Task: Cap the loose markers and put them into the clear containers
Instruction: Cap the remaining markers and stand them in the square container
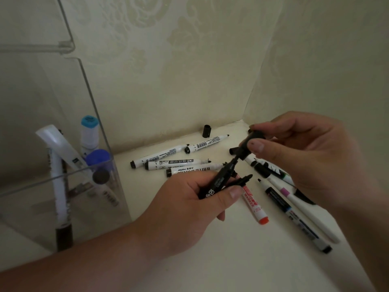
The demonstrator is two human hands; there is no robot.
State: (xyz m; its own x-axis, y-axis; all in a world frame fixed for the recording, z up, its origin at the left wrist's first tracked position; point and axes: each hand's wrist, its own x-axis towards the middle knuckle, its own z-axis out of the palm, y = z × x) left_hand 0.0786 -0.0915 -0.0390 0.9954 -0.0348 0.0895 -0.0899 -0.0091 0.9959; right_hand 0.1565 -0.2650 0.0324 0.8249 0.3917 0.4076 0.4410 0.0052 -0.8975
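**While cap is meeting tip: black marker held between both hands**

While the left hand is gripping the black marker around its barrel, fingers curled under and thumb on top, the tip is pointing up and to the right. The right hand is pinching the black cap between thumb and fingertips and holding its open end on the marker's tip. The cap is sitting at the nib, not yet down on the barrel. Both are hovering above the white shelf, over the pile. A thinner black pen is poking out beside the left thumb; cannot tell whether the hand is holding it.

Three white whiteboard markers are lying side by side on the shelf, left of the hands. A fourth white marker is lying uncapped nearer the wall, with a loose cap just behind it. Below and right of the hands, a red-ended marker, a dark-barrelled marker and a long white marker are lying close together.

The clear container is standing at far left, well apart from the hands. It is holding several markers upright or leaning, among them a blue-capped one. A second clear container is showing behind it.
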